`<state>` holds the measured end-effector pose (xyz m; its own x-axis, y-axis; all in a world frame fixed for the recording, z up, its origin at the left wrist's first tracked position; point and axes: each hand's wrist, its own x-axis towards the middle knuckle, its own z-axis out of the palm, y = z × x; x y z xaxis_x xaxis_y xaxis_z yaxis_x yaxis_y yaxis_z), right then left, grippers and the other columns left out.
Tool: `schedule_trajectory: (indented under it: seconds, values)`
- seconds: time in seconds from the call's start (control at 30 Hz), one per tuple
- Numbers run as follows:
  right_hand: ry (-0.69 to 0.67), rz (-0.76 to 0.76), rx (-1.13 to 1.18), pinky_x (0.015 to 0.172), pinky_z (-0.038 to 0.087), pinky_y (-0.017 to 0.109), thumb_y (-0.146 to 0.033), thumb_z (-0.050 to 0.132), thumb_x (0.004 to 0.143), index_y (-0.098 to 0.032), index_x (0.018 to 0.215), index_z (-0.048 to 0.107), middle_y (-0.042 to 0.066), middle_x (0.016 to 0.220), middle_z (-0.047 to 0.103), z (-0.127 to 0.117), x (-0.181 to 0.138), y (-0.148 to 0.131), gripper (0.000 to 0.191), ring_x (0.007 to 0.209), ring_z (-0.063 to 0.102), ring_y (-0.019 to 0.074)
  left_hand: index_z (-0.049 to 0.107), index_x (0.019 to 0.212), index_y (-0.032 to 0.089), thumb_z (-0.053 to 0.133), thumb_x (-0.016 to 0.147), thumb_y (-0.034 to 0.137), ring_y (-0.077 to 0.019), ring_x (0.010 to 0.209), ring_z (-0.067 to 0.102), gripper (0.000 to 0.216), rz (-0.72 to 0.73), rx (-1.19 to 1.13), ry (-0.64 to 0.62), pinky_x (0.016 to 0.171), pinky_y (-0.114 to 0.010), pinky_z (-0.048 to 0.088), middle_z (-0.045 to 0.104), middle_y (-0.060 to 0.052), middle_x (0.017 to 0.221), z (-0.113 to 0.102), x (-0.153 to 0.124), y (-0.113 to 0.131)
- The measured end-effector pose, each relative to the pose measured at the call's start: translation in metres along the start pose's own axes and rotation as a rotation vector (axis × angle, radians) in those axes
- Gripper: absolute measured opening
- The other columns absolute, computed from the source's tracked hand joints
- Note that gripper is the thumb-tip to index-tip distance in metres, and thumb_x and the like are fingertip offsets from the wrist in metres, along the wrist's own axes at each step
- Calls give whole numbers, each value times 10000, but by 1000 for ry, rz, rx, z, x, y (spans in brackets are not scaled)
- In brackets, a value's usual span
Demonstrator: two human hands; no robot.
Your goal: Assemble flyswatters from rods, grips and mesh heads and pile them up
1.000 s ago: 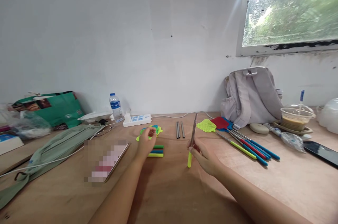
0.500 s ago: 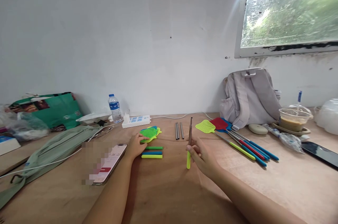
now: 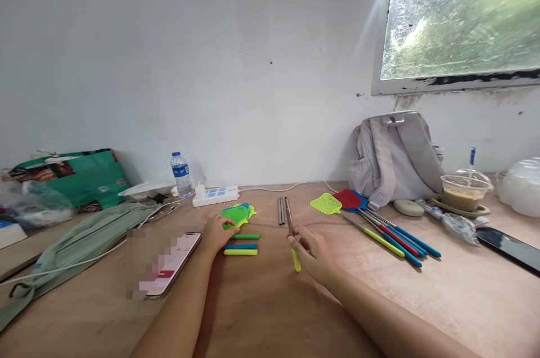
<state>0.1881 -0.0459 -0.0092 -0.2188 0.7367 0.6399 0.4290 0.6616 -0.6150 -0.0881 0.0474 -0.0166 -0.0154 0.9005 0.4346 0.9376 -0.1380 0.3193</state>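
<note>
In my right hand (image 3: 310, 251) is a fly swatter handle (image 3: 296, 261), a yellow-green grip with a metal rod (image 3: 289, 214) rising from it. It tilts with its top to the left, above the table. My left hand (image 3: 217, 234) is at the left edge of a small pile of fly swatter heads, its fingers closed on the green head (image 3: 236, 214) on top. Blue and yellow show under it. Near that hand lie a green grip (image 3: 247, 236), a blue grip (image 3: 240, 246) and a yellow grip (image 3: 240, 253). Loose metal rods (image 3: 281, 211) lie behind the held handle.
Several fly swatters (image 3: 383, 242) with yellow, red and blue heads lie to the right, before a grey backpack (image 3: 392, 161). A drink cup (image 3: 462, 195) and dark phone (image 3: 510, 248) are far right. A lit phone (image 3: 175, 265), power strip (image 3: 216, 195) and water bottle (image 3: 181, 175) are left.
My right hand has moved slightly left and lowered the handle's rod, which has gone from nearly upright to tilted away. My left hand stays at the pile of heads.
</note>
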Motion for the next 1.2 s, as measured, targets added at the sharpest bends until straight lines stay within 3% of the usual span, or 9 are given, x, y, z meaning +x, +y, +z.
schedule_trajectory:
  seconds: [0.33, 0.6, 1.03, 1.2]
  values:
    - [-61, 33, 10, 477, 304, 204, -299, 398, 853, -204, 748, 456, -49, 546, 447, -2, -6, -1, 153, 473, 412, 96, 676, 719, 174, 672, 604, 395, -231, 817, 561, 249, -49, -35, -14, 687, -311, 428, 615, -69, 818, 0, 1, 3]
    - [-54, 36, 18, 481, 316, 206, -311, 389, 860, -207, 758, 456, -50, 545, 447, -2, -5, -1, 160, 479, 425, 97, 682, 731, 152, 656, 617, 392, -196, 662, 566, 267, -132, -63, -66, 532, -260, 396, 615, -42, 711, 1, 1, 7]
    - [-39, 66, 95, 464, 313, 201, -308, 400, 860, -202, 731, 431, -48, 575, 437, -5, -5, 6, 170, 475, 432, 85, 670, 691, 147, 575, 712, 250, -197, 764, 576, 141, -3, -43, -37, 689, -283, 441, 617, -73, 791, -2, -1, 9]
    - [-35, 63, 98, 452, 310, 200, -310, 392, 857, -204, 711, 413, -52, 551, 425, -5, -4, 6, 181, 462, 432, 88, 666, 735, 147, 597, 692, 267, -202, 798, 573, 145, -18, -38, 1, 711, -289, 439, 615, -68, 809, 0, 0, 1]
